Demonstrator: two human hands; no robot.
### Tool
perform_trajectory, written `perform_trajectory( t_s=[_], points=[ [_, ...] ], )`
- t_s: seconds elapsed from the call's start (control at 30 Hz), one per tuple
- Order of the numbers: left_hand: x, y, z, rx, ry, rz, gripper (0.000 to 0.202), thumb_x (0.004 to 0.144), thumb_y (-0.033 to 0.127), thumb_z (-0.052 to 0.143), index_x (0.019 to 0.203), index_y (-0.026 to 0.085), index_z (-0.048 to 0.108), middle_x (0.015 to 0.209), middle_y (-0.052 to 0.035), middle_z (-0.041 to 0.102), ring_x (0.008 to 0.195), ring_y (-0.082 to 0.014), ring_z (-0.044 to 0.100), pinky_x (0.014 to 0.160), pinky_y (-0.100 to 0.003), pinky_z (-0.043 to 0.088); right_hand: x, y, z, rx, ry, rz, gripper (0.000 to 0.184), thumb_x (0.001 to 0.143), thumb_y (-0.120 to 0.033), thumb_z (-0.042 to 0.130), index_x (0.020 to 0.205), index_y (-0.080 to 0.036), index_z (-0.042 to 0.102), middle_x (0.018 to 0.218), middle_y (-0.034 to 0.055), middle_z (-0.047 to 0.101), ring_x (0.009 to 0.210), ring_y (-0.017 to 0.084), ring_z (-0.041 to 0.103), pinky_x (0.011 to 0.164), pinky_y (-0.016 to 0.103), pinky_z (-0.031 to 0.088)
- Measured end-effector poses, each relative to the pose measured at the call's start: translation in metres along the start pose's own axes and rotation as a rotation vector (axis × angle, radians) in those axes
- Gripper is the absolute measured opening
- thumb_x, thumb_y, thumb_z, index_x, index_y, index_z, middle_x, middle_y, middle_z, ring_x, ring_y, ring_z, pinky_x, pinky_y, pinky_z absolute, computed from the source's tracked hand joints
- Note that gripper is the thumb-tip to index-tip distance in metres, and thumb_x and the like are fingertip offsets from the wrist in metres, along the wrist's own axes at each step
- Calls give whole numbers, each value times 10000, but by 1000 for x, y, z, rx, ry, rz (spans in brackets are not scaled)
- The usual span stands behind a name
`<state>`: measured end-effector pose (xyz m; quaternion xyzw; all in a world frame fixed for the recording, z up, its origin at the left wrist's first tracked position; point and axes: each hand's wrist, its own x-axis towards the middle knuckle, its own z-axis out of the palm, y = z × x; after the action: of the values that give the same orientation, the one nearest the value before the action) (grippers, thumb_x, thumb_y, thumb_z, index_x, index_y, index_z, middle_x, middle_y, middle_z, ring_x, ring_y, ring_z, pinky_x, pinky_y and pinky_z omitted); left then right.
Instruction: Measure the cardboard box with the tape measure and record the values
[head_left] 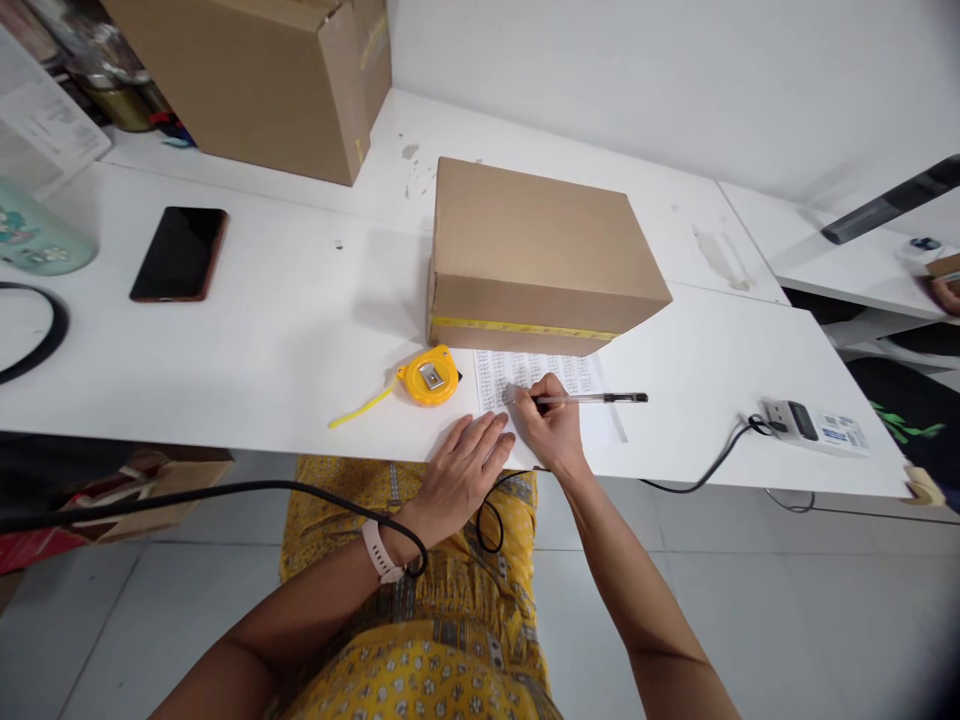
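Observation:
My right hand [553, 425] grips a clear pen [581, 399], its tip resting on a printed sheet of paper [544, 380] at the table's front edge. My left hand [466, 470] lies flat with fingers stretched out, pressing the sheet's lower left corner. A closed cardboard box [536, 255] with a yellow tape strip sits on the sheet's far side. A yellow tape measure [428, 377] lies just left of the paper, a short length of its blade pulled out.
A black phone [180, 252] lies at the left of the white table [262, 330]. A larger cardboard box [262, 80] stands at the back. A small label printer [814, 425] with a cable sits at the right. A green cup [34, 235] is at far left.

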<state>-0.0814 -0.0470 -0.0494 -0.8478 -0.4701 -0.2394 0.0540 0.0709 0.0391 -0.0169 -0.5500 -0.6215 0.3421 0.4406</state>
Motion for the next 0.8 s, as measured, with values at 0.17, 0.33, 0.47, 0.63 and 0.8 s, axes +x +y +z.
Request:
perform_trajectory(
  t_s=[0.17, 0.33, 0.47, 0.63, 0.8],
  points=[
    [1, 0, 1, -21, -23, -5, 338, 992, 185, 542, 1321, 128, 595, 1476, -134, 574, 1370, -258, 525, 1168, -454, 412, 0, 6, -13, -39, 245, -26, 265, 870, -364, 624, 707, -237, 458, 614, -52, 452, 579, 123, 418, 569, 273, 361],
    [5, -3, -21, -253, 7, -29, 316, 965, 249, 603, 1264, 147, 604, 1418, -135, 615, 1347, -254, 545, 1150, -465, 443, 24, 36, -86, -403, 421, -142, 145, 911, -352, 564, 931, -208, 568, 895, 56, 612, 775, 188, 538, 737, 350, 431],
    [12, -23, -51, -403, 242, -145, 213, 961, 190, 583, 1171, 196, 618, 1241, -106, 696, 1211, -217, 622, 1044, -415, 525, 41, 70, -152, -819, 349, -188, 173, 922, -256, 477, 1002, -188, 614, 974, 125, 605, 955, 267, 529, 817, 398, 422],
    [27, -62, -59, -199, 178, -404, 434, 854, 233, 736, 1252, 199, 566, 1377, -161, 591, 1302, -347, 517, 1082, -546, 456, 44, 94, -186, -1072, 163, -15, 373, 888, -135, 419, 1174, -168, 657, 1031, 162, 604, 1017, 310, 537, 788, 402, 441],
    [35, -77, -53, -360, 13, -584, 611, 759, 168, 788, 1297, 186, 499, 1311, -163, 609, 1244, -345, 550, 1069, -532, 442, 25, 57, -161, -860, 348, -92, 417, 920, -186, 410, 1252, -164, 660, 1055, 171, 656, 1005, 304, 590, 828, 437, 480]
  ],
)
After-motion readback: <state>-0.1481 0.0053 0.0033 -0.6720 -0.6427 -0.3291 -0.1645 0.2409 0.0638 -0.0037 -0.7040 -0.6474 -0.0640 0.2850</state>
